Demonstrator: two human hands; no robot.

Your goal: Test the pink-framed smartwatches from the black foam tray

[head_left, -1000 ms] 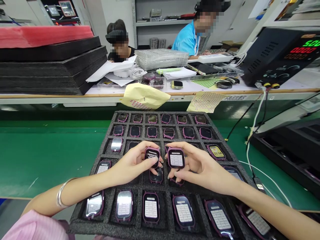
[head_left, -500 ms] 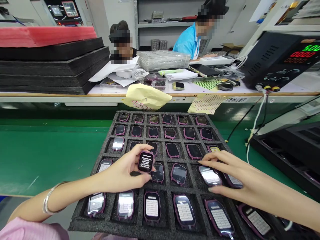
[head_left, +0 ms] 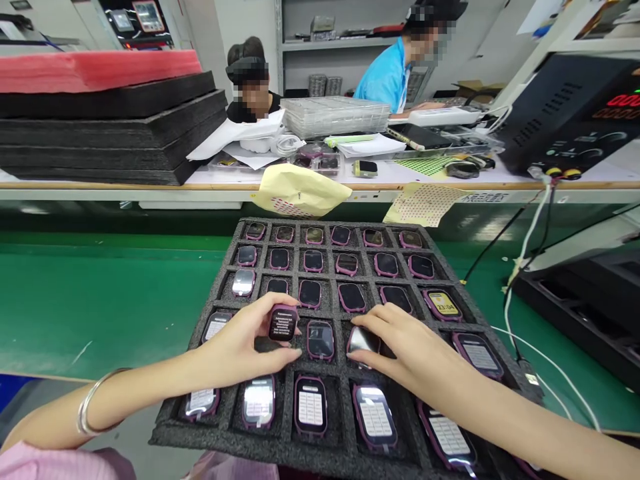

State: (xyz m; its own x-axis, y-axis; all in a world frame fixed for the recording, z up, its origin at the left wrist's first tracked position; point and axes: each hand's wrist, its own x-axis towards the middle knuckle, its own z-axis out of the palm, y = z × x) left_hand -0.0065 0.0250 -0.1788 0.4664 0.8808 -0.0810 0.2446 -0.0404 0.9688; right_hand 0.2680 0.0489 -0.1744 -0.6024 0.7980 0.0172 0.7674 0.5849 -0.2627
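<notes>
A foam tray (head_left: 334, 460) holds rows of purple-framed smartwatches in square pockets. My left hand (head_left: 250, 337) pinches one smartwatch (head_left: 284, 324) by its edges, above the fourth row; white lines of text show on its dark screen. Just right of it, a dark-screened watch (head_left: 320, 340) lies in its pocket. My right hand (head_left: 400, 340) has thumb and fingertips at the sides of another smartwatch (head_left: 364, 340), whose screen is bright with glare. That hand covers the pocket to its right. Front-row watches, such as this one (head_left: 311, 405), display a white grid.
Black foam slabs (head_left: 110, 147) topped by a pink sheet (head_left: 100, 70) stack on the shelf at left. A power supply (head_left: 565, 113) stands at right, its cables hanging beside the tray. Another black tray (head_left: 575, 313) sits at far right. Two people are behind the shelf.
My right hand has moved left, from a bright watch in the fifth column to one in the fourth. A yellow-faced watch at right is uncovered. My left hand still holds its watch.
</notes>
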